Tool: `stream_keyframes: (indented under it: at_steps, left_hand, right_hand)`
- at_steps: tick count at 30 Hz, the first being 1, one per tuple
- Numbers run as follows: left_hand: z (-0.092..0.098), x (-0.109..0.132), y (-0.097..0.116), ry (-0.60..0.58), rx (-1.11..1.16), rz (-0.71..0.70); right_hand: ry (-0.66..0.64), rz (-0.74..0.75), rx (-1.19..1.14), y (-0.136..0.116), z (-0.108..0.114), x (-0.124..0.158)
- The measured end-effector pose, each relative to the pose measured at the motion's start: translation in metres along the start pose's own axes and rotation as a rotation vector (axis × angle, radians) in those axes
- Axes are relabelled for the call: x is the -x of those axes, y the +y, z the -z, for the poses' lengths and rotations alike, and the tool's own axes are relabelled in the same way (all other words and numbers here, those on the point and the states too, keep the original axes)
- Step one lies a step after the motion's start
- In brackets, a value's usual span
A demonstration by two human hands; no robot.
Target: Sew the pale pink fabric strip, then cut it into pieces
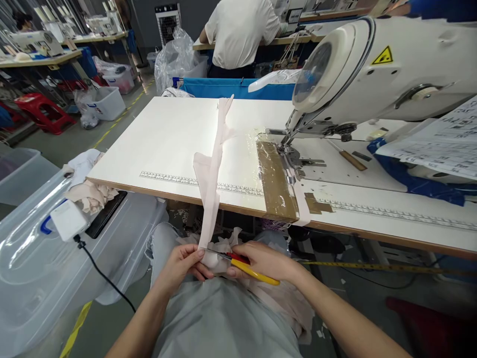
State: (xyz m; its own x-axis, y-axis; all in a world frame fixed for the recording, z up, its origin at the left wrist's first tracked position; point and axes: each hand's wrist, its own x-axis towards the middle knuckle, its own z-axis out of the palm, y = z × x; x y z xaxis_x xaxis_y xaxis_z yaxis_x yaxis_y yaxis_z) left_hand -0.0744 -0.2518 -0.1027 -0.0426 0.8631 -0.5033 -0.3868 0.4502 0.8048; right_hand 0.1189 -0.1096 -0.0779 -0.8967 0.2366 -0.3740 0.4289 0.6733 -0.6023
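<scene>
Over my lap, my left hand [188, 261] pinches the lower end of a pale pink fabric strip [214, 194]. The strip runs up across the table's front edge and lies on the white tabletop. In my right hand [257, 258] is a pair of scissors [257, 273] with yellow and red handles. Their blades point left and meet the strip beside my left fingertips; whether they are closed I cannot make out. More pale pink fabric [294, 308] is bunched on my lap, partly behind my hands.
A white sewing machine [372, 64] stands on the table's [167, 134] right side. A wooden-handled tool [352, 160] lies near it. At left, a clear plastic bin [33, 278] carries a white charger [69, 219] and a black phone [106, 215]. Ahead sits a person [242, 32] in white.
</scene>
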Motion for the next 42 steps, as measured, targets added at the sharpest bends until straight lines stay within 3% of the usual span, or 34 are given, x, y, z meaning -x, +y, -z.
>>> stream_keyframes:
  at_steps: [7, 20, 23, 25, 28, 30, 33, 35, 37, 42]
  left_hand:
    - [0.001, 0.000, -0.002, 0.021, 0.003, 0.004]
    - [0.004, 0.000, -0.005, -0.003, 0.003, 0.030]
    - [0.011, 0.001, -0.002, -0.037, -0.087, 0.041]
    - [0.018, 0.001, 0.005, 0.024, -0.258, -0.035]
    - [0.021, -0.006, 0.022, 0.342, -0.570, -0.346]
    - [0.015, -0.015, 0.031, 0.476, -0.701, -0.533]
    - [-0.001, -0.030, 0.035, 0.412, -0.740, -0.634]
    - [-0.007, -0.038, 0.028, 0.395, -0.667, -0.566]
    - [0.002, -0.042, 0.016, 0.454, -0.575, -0.441]
    - [0.064, -0.037, -0.026, 0.613, -0.514, -0.222]
  right_hand:
    - [0.108, -0.058, 0.153, -0.009, -0.004, 0.002]
    - [0.105, -0.078, 0.219, -0.013, -0.005, -0.008]
    - [0.136, -0.096, 0.187, -0.010, -0.011, -0.008]
    - [0.185, -0.107, 0.174, -0.005, -0.019, -0.002]
    - [0.243, -0.153, 0.108, 0.003, -0.035, 0.011]
    - [0.283, -0.180, 0.000, 0.006, -0.045, 0.021]
    - [0.352, -0.226, -0.180, 0.009, -0.056, 0.036]
    - [0.394, -0.260, -0.254, 0.010, -0.060, 0.046]
    - [0.440, -0.292, -0.289, 0.014, -0.063, 0.057]
    - [0.540, -0.340, -0.382, 0.031, -0.072, 0.082]
